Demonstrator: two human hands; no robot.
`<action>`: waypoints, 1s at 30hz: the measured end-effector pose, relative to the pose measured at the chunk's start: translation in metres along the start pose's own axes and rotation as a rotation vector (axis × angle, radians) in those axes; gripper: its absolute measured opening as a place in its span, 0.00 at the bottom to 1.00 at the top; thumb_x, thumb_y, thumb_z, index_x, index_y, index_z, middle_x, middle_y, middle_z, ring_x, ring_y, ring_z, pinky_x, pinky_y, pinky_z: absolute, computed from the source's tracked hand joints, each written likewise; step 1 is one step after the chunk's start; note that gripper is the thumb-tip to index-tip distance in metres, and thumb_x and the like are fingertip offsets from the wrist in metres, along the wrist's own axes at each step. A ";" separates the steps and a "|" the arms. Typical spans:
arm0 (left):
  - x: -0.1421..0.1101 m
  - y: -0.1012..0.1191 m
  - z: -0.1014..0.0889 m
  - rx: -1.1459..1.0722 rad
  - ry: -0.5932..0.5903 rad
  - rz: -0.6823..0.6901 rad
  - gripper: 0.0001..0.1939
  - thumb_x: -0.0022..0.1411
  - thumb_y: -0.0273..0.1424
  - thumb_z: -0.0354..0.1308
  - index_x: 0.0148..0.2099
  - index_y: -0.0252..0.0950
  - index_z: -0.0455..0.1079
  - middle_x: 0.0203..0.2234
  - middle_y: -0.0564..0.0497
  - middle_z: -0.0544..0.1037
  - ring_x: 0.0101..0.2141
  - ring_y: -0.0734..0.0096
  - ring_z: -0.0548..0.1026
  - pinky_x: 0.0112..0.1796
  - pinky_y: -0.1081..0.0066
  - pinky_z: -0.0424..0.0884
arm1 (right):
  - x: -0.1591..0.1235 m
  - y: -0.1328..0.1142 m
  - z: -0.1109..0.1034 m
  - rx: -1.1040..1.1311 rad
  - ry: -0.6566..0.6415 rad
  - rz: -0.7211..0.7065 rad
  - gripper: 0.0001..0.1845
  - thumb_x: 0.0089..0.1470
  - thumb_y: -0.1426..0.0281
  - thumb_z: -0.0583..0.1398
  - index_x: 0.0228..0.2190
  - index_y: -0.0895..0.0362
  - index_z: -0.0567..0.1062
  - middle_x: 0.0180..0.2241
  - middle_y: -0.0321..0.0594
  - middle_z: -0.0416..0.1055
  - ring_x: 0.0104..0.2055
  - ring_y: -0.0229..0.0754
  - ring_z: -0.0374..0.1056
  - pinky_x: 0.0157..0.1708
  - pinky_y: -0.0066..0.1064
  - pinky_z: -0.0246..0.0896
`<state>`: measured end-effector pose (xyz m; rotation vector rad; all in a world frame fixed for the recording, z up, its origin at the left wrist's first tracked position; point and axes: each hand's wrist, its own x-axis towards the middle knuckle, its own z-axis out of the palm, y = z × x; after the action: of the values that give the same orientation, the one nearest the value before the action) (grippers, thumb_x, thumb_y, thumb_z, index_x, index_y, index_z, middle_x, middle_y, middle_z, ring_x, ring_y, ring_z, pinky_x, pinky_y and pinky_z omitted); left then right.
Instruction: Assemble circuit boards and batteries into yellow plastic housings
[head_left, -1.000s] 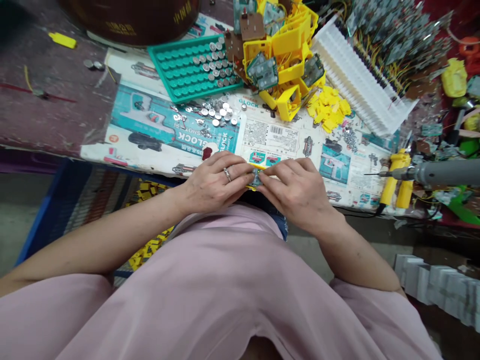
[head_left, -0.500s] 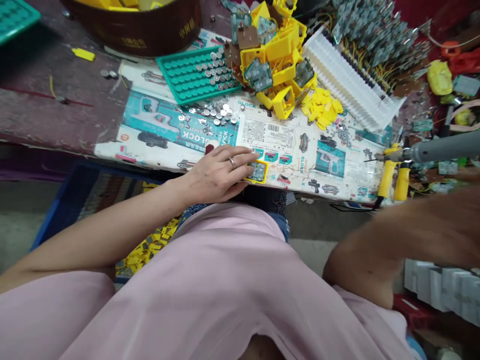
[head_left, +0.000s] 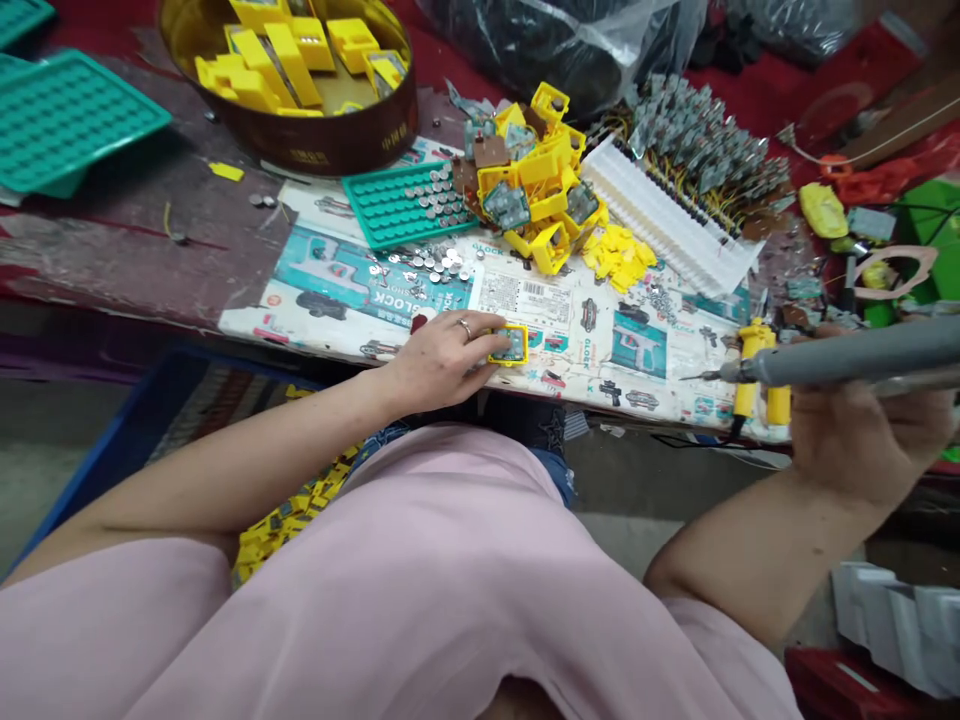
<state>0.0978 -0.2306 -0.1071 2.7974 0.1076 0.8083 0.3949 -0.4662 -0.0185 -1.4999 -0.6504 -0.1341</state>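
Ideally, the left hand (head_left: 442, 360), fingers together on the yellow case (head_left: 515, 345) by the bench's (head_left: 180, 275) six-o'clock edge, pins it flat while the right hand (head_left: 862, 440), fingers round the grey tool (head_left: 862, 354) at three o'clock, steadies its tip.

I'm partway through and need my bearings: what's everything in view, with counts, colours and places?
Small case: one, yellow, grey-green board inside, table's near edge
Pointed tool: one, grey, right
Hand tool: one, yellow-handled, beneath it
Tin: one, brown, upper left
Trays: several, green, left and centre
Discs: many, silver, centre
Case pile: many, yellow, centre
Rack: one, white, right of pile
Crate: one, blue, below table
Left hand: one, on small case
Right hand: one, at pointed tool
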 end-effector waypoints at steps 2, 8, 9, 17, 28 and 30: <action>-0.001 0.000 0.000 -0.007 -0.043 -0.027 0.12 0.64 0.29 0.55 0.50 0.33 0.71 0.49 0.39 0.77 0.49 0.58 0.77 0.47 0.59 0.75 | -0.003 0.000 0.004 0.089 -0.163 -0.131 0.40 0.16 0.53 0.77 0.41 0.37 0.82 0.29 0.45 0.79 0.30 0.53 0.74 0.33 0.53 0.57; -0.002 0.000 -0.006 -0.033 -0.053 -0.019 0.17 0.63 0.37 0.58 0.51 0.34 0.69 0.52 0.37 0.75 0.52 0.51 0.74 0.51 0.52 0.73 | -0.032 -0.029 0.059 0.167 -0.728 0.038 0.43 0.43 0.43 0.67 0.59 0.40 0.65 0.38 0.44 0.80 0.33 0.48 0.77 0.31 0.43 0.71; 0.000 -0.001 -0.009 -0.048 -0.047 -0.016 0.18 0.64 0.37 0.58 0.53 0.34 0.68 0.53 0.37 0.74 0.52 0.52 0.74 0.51 0.52 0.73 | -0.036 -0.033 0.073 0.125 -0.736 0.099 0.46 0.37 0.41 0.68 0.56 0.44 0.66 0.32 0.40 0.79 0.29 0.46 0.75 0.31 0.43 0.72; 0.082 -0.012 -0.045 -0.262 0.187 -0.016 0.27 0.69 0.36 0.53 0.67 0.38 0.56 0.58 0.38 0.72 0.56 0.56 0.74 0.52 0.56 0.75 | -0.047 -0.036 0.148 0.033 -0.495 -0.060 0.23 0.53 0.48 0.61 0.40 0.52 0.68 0.36 0.38 0.76 0.35 0.39 0.73 0.36 0.35 0.72; 0.181 0.027 -0.070 0.537 -0.301 0.424 0.40 0.64 0.40 0.24 0.33 0.24 0.77 0.63 0.51 0.64 0.62 0.50 0.60 0.40 0.63 0.69 | -0.062 -0.039 0.155 -0.083 -0.391 -0.154 0.24 0.48 0.52 0.65 0.41 0.52 0.71 0.25 0.34 0.72 0.23 0.38 0.65 0.21 0.32 0.62; 0.188 0.011 -0.043 0.785 -0.989 0.961 0.43 0.45 0.33 0.08 0.18 0.14 0.62 0.58 0.48 0.63 0.58 0.48 0.61 0.24 0.67 0.57 | -0.060 -0.031 0.157 -0.059 -0.429 -0.200 0.25 0.50 0.49 0.63 0.44 0.51 0.71 0.30 0.38 0.74 0.29 0.41 0.70 0.28 0.37 0.68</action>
<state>0.2343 -0.2080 0.0283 3.5204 -1.4094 -0.8067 0.2818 -0.3392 -0.0293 -1.5307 -1.1500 0.0191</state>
